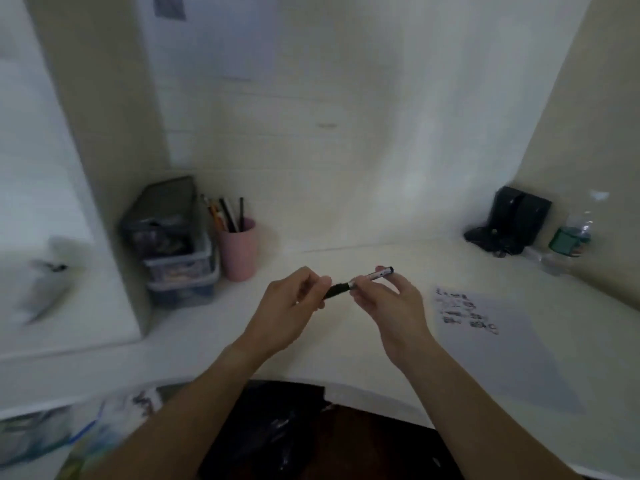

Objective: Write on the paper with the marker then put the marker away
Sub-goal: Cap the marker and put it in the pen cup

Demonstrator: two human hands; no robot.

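Above the middle of the white desk both my hands hold one marker (375, 274) level. My right hand (384, 301) pinches its silver barrel, whose dark end points right. My left hand (294, 306) grips the black cap (336, 291) at the marker's left end. Cap and barrel touch; whether the cap is fully seated I cannot tell. A sheet of paper (502, 348) with dark handwriting near its top lies flat on the desk to the right of my hands.
A pink cup (239, 252) with several pens stands at the back left, next to stacked plastic bins (173, 244). A black object (509, 221) and a water bottle (568, 242) sit at the back right. The desk's front edge (346, 384) curves near my body.
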